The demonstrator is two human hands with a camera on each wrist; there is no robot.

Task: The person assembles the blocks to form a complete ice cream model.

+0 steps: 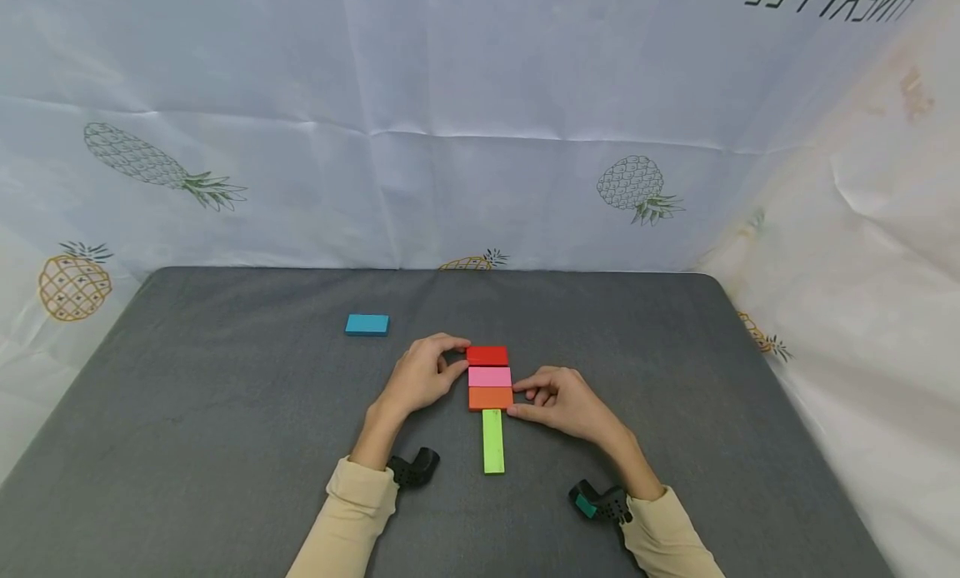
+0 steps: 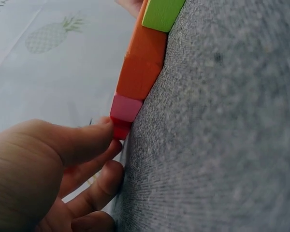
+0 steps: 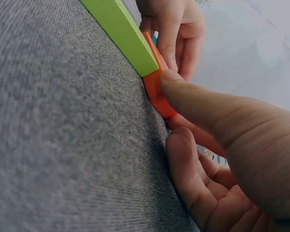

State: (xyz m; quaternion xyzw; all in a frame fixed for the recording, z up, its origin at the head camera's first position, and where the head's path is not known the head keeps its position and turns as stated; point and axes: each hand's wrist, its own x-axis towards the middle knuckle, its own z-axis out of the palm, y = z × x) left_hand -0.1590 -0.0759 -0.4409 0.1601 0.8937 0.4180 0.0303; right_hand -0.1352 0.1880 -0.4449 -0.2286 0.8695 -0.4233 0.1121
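A red block (image 1: 487,356), a pink block (image 1: 490,377) and an orange block (image 1: 491,397) lie flat, long sides together in a stack-like column. A narrow lime green block (image 1: 492,441) stands lengthwise below the orange one, its end against it. My left hand (image 1: 424,373) pinches the left end of the red block between thumb and index finger. At the right end of the orange block, my right hand (image 1: 564,401) has its thumb (image 3: 188,94) on the near corner and its index finger by the far side. In the left wrist view, the pink block (image 2: 125,107) borders the red one.
A blue block (image 1: 367,325) lies apart, farther back on the left of the grey cloth-covered table (image 1: 225,445). Behind the table hangs a white curtain (image 1: 480,62) printed with pineapples. Black devices (image 1: 415,467) are worn at both wrists.
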